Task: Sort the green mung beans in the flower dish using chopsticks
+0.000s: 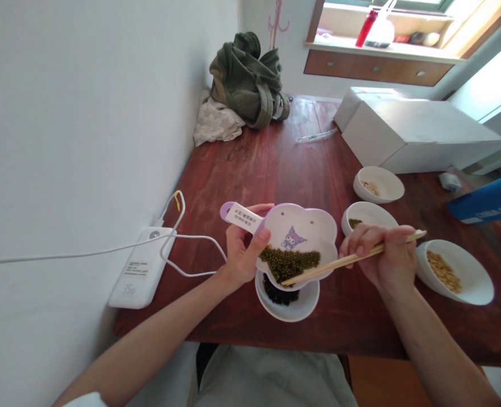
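My left hand (245,251) grips a white and lilac flower-shaped bowl (314,226) by its labelled handle side, and the bowl is tilted toward me. Green mung beans (290,261) lie gathered along its lower edge, below a printed cartoon figure. Held in my right hand (384,257), a pair of wooden chopsticks (335,264) reaches into the bowl, tips at the beans. Right below the tilted bowl stands a round white bowl (288,314) with dark beans (278,293) in it; its far part is hidden.
On the right stand white bowls with pale pieces (371,187), green beans (354,223) and yellowish pieces (443,271). Farther off are a white box (424,127), a blue object (488,198) and a green bag (250,79). A white power bank (142,271) with cables lies left.
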Demonstrator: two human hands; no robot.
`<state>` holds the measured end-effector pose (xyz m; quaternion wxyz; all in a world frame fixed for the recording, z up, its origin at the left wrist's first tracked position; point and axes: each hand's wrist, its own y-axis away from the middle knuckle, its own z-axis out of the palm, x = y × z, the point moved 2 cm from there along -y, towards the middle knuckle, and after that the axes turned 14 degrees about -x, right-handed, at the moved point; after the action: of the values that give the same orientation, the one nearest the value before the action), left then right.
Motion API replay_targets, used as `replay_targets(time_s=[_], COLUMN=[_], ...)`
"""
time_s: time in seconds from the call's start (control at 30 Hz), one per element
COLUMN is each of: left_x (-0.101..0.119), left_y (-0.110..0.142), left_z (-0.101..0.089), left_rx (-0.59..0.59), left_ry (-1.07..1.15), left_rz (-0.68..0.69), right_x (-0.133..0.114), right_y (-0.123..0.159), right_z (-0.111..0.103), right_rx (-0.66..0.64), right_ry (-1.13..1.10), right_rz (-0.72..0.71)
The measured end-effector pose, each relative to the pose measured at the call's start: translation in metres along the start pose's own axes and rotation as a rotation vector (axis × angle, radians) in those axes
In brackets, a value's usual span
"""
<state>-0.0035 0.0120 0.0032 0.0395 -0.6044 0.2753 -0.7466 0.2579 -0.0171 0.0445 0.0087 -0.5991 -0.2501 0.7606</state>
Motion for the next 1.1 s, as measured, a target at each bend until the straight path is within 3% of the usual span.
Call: replay_targets(time_s=[0.37,0.67,1.1], left_x=[0.0031,0.0015,0.0047], left_y=[-0.0021,-0.0012,-0.0037], left_z=[0.0007,0.0000,0.0017], left_rx=[0.029,0.021,0.024], left_ry=[-0.021,-0.009,-0.004], left_rz=[-0.013,-0.010,0.006], right_x=[0.0007,-0.0078,-0.0048], right_y=[0.0026,0.0017,0.0056], right_z=[-0.0042,-0.0080,-0.0092], right_rx=[-0.023,0.078,0.038], right_ry=[0.075,0.098,0.145], right_rz=[-0.020,-0.035,-0.035])
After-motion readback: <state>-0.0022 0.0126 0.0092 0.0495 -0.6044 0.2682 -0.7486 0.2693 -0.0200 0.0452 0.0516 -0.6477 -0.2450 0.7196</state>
